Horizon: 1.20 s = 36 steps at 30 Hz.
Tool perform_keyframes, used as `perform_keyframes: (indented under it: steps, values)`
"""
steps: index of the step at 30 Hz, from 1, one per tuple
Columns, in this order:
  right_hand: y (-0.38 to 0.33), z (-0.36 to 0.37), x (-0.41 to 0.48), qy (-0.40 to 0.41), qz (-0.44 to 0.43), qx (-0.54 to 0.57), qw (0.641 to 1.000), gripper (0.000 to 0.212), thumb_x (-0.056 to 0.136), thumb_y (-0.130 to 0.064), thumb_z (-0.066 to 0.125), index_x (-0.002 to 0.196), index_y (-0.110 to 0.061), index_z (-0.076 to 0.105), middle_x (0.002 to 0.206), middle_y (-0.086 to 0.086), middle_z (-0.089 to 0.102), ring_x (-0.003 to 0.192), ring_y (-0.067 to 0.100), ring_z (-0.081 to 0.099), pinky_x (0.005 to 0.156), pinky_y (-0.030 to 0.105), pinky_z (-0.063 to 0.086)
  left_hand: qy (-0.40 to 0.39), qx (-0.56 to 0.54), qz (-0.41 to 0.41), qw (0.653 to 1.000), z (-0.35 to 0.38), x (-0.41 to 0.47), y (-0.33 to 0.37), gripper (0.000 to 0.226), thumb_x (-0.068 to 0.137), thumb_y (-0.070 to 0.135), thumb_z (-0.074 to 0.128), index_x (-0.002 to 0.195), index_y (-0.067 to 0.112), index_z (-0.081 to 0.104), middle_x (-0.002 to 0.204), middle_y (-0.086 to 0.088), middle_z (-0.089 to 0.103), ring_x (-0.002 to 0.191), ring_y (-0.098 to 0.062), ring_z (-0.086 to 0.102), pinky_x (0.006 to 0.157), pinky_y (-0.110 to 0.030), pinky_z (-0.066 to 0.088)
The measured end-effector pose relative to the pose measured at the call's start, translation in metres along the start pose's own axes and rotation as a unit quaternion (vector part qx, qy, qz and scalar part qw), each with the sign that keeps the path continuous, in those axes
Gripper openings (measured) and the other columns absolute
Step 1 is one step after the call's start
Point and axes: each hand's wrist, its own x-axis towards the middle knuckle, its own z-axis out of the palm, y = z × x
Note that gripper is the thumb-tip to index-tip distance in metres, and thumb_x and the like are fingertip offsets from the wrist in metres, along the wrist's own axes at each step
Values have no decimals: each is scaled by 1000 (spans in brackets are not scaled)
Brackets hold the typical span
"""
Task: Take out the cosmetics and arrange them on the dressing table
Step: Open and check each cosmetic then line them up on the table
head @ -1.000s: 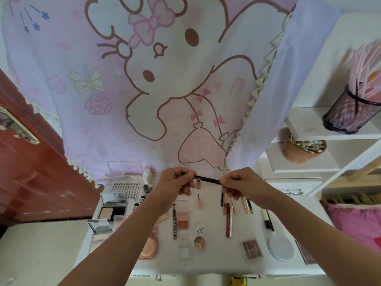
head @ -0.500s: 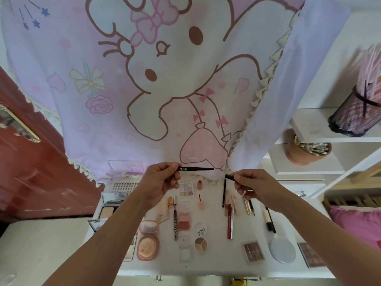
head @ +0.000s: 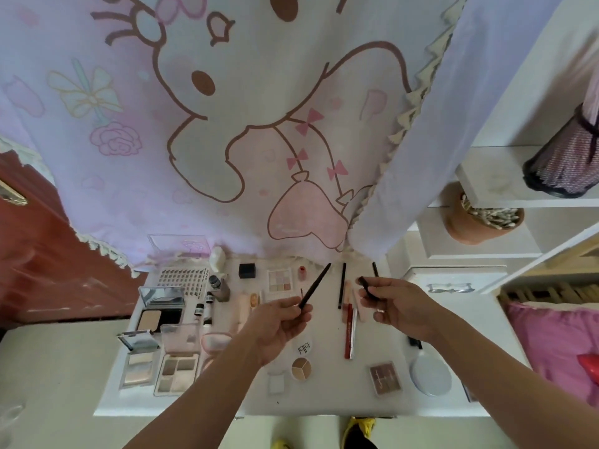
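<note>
Fingers [head: 299, 317] first: pinches the near end of a dark liner pencil [head: 316, 283] between thumb and forefinger of the left hand [head: 275, 332], free end aimed up and away. Grips a short dark cap [head: 368, 286], or what looks like one, in the fingertips of the right hand [head: 400, 307]. Holds the two pieces apart, both above the table and touching nothing on it.

Works in front of a hanging pink cartoon curtain [head: 227, 124] and over a white dressing table [head: 227, 405] crowded with cosmetics. Has open palettes [head: 176, 372] at the left and a pale round compact [head: 429, 374] at the right. Has two red pens [head: 349, 332] side by side in the middle, and a thin black pencil [head: 341, 285] just beyond them.

Reads as the middle of handling one item, late in the task: pencil out and in two parts, not yet laid down, with most of the rest apparently placed. Calls next, most likely, for bringing the cap onto the pencil's free end. Needs it to run straight along the barrel so that it seats and does not skid off the tip. Calls then for laying the pencil flat in the bare strip left of the thin black pencil, parallel with the other pens. Asks for a low, gentle set-down, since a round barrel could roll into its neighbours.
</note>
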Motion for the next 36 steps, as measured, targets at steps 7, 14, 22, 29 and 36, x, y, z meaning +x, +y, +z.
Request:
perform_keyframes:
  steps: [7,14,22,29,36]
  values:
    - [37,-5,36,56,61,-174,981,9,94,-14,58,88,-9,60,56,-6,45,50,11,36,48,24,29,106,-34,-41,993,20,36,-64,22,91,-12,51,112,-8,58,86,-19,69,69,-24,68,54,-25,57]
    - [48,-5,94,84,57,-198,975,25,83,-24,77,70,-12,59,48,-4,48,39,7,39,43,22,31,159,26,1,987,31,59,-88,17,86,-10,60,102,-6,64,85,-18,72,68,-22,66,61,-26,52]
    - [52,-6,135,88,73,-258,959,22,85,-28,73,80,-11,60,64,4,56,43,15,53,50,25,36,251,47,30,966,39,77,-94,15,83,-5,65,95,3,67,88,-14,73,66,-17,64,61,-24,48]
    - [33,-7,170,88,34,-340,936,26,92,-19,51,84,-1,68,69,11,58,55,21,52,53,31,41,370,129,82,916,42,107,-99,15,84,4,70,98,7,71,78,-4,72,72,-16,69,72,-28,56]
    - [28,-16,189,41,-21,-444,895,19,92,-28,65,79,-15,71,74,0,63,74,13,57,71,27,42,405,373,77,831,45,125,-109,12,90,21,65,92,12,72,77,1,69,73,-16,63,70,-31,55]
